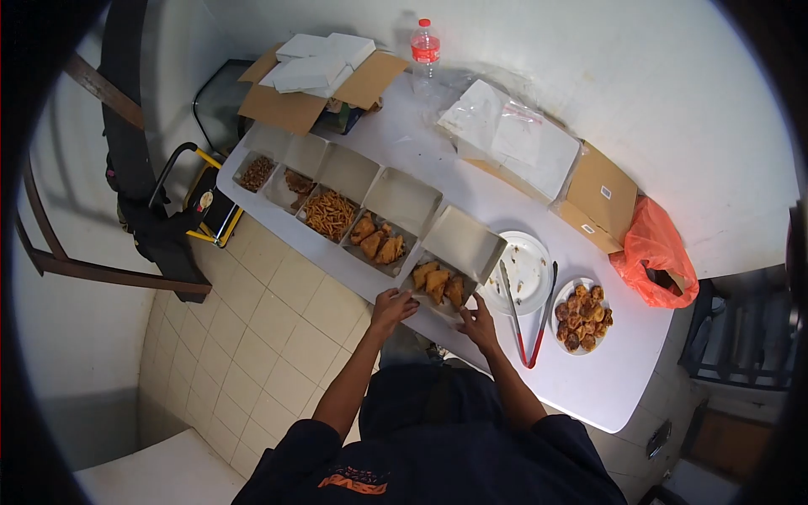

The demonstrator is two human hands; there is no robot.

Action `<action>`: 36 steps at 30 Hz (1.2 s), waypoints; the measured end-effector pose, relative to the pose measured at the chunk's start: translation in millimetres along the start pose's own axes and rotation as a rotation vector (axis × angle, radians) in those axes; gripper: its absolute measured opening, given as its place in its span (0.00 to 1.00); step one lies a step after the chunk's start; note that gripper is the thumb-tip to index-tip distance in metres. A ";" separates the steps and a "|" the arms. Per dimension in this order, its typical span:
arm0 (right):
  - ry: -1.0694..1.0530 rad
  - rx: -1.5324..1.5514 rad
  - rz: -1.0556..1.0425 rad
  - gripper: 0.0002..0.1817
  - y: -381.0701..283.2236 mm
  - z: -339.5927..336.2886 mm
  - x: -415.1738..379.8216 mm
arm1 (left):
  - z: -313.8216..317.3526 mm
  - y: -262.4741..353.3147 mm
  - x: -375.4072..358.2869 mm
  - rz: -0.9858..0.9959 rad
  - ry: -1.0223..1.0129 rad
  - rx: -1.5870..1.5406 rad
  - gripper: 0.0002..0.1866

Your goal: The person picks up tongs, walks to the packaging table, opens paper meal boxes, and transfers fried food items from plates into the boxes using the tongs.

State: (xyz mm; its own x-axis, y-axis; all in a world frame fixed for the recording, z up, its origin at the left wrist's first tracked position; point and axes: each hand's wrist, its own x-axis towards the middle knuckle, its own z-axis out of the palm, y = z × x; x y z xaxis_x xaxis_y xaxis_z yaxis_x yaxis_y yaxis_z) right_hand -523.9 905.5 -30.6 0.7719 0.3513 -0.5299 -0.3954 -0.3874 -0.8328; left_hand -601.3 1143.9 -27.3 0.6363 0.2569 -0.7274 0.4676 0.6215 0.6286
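An open white cardboard food box [429, 305] with several golden fried pastries [437, 283] inside is at the table's front edge, its lid [465, 244] raised at the back. My left hand [394, 310] grips its front left corner. At the front right corner, my right hand [479, 326] has its fingers on the box's side. To the right, metal tongs with red handles [536, 345] lie partly over a white plate [528, 252] holding crumbs and small bits. Farther right stands a plate of browned round fried pieces [582, 318].
More open boxes of fried food [329, 212] line the table to the left. Behind are a carton of flat white boxes [324, 63], a red-capped bottle [425, 49], a carton with white sheets [519, 135] and an orange plastic bag [656, 252]. A yellow-framed trolley [215, 202] stands on the floor.
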 end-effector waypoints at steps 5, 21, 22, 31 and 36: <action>0.008 -0.032 -0.002 0.40 -7.1 4.8 11.3 | 2.3 17.9 2.3 0.006 -0.011 0.107 0.46; -0.073 -0.101 -0.041 0.41 -13.3 2.0 31.6 | -28.3 30.3 36.5 0.113 0.254 0.198 0.40; -0.073 -0.077 -0.028 0.41 -14.1 1.5 31.7 | -31.9 35.3 41.6 0.131 0.308 0.240 0.40; -0.091 0.010 0.019 0.41 -14.5 1.0 36.0 | -56.0 63.8 51.4 0.140 0.378 0.188 0.38; -0.031 -0.021 -0.001 0.42 -13.8 5.2 36.3 | -55.0 61.9 55.8 0.195 0.448 0.230 0.39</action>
State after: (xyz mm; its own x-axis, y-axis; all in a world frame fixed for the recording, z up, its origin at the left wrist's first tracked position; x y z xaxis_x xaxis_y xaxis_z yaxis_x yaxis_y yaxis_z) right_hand -493.0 928.0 -39.2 0.7563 0.3776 -0.5343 -0.3840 -0.4051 -0.8297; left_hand -570.6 1237.4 -44.1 0.4247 0.6730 -0.6055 0.5213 0.3650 0.7714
